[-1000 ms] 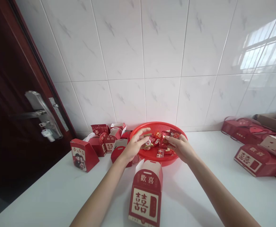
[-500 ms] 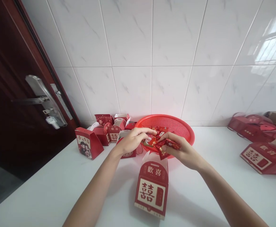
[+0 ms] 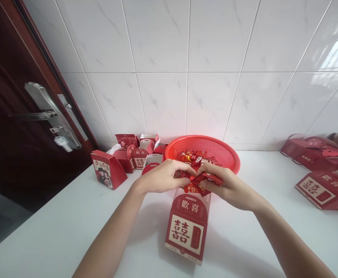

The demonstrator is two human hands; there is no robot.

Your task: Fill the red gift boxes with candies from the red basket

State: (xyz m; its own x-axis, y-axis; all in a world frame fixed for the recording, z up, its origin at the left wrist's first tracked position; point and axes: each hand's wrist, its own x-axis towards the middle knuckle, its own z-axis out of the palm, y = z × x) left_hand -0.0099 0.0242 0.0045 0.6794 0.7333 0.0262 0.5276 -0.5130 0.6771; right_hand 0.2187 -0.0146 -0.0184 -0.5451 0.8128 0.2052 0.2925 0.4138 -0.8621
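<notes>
My right hand (image 3: 228,183) is closed on small red candy packets (image 3: 208,179), held just above the open top of a red gift box (image 3: 187,224) with cream and gold lettering. My left hand (image 3: 165,175) pinches another red candy packet (image 3: 186,188) over the same box, beside the right hand's fingers. Behind both hands stands a red plastic basket (image 3: 232,154) with several more red-wrapped candies (image 3: 196,157) inside. The gift box's opening is partly covered by the hands and packets.
Several upright gift boxes (image 3: 140,158) are grouped at the back left, with a photo-printed box (image 3: 109,170) in front. More flattened-looking red boxes (image 3: 319,189) lie at the right. A tiled wall (image 3: 163,104) borders the white table; a dark door (image 3: 9,96) is at left.
My left hand has come back from the basket toward the gift box, its fingers now closed on a packet. The right hand keeps its packets and has shifted slightly. The view has tilted a little.
</notes>
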